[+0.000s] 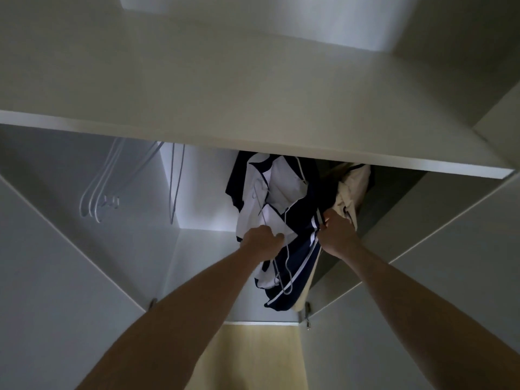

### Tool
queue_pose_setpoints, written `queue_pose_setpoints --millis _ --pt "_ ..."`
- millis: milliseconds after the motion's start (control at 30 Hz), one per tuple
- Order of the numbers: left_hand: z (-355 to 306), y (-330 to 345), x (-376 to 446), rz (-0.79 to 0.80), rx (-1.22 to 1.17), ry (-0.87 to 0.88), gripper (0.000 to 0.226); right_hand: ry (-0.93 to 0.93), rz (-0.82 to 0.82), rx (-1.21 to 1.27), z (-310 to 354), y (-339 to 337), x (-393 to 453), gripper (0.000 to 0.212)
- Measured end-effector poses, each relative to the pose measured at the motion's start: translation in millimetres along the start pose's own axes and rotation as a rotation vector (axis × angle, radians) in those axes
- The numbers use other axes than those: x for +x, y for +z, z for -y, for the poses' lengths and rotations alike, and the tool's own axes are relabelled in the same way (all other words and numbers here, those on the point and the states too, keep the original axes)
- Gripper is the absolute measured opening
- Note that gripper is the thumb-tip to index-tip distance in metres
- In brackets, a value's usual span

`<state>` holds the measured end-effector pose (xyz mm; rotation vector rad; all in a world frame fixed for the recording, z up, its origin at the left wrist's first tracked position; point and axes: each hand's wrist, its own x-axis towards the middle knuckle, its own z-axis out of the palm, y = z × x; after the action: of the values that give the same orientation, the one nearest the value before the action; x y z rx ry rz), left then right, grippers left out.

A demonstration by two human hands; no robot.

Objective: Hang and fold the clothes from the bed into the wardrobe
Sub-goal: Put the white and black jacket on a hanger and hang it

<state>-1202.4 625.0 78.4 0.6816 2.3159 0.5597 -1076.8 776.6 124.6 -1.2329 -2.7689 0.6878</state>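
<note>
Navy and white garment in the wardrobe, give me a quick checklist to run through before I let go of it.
1. Left hand has hold of the navy and white garment: ok, fingers curled on the fabric.
2. Right hand has hold of its striped edge: ok.
3. Garment's hook is over the rail: cannot tell, the shelf hides the top.
4. Garment hangs straight: not ok, it is bunched and twisted.
5. Space to the left: ok, only empty white hangers hang there, apart from it.
6. Clear of the cream garment on the right: not ok, the two are pressed together.
</note>
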Motion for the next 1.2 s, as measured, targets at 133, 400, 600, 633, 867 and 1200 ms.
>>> queue_pose_setpoints --millis 133,400,600,633,867,1200 --pt "-13 29 18 0.020 0.081 0.010 0.078 -0.006 -0.021 -0.046 -5 7 11 0.020" --pt "-10 41 28 0.067 -0.245 -0.039 0.038 0.087 0.101 0.043 -5 8 18 0.031" --pt "20 33 8 0.011 -0.593 -0.081 0.025 0.192 0.163 0.097 -2 4 26 0.045" --pt "22 34 3 -0.022 -0.632 -0.088 0.025 0.194 0.171 0.096 -1 5 27 0.044" --pt "11 30 -19 -0.179 -0.585 -0.004 0.026 0.204 0.207 0.145 11 6 31 0.038" --pt "-15 10 -23 -0.130 -0.554 0.152 0.039 0.153 0.257 0.191 22 9 31 0.048"
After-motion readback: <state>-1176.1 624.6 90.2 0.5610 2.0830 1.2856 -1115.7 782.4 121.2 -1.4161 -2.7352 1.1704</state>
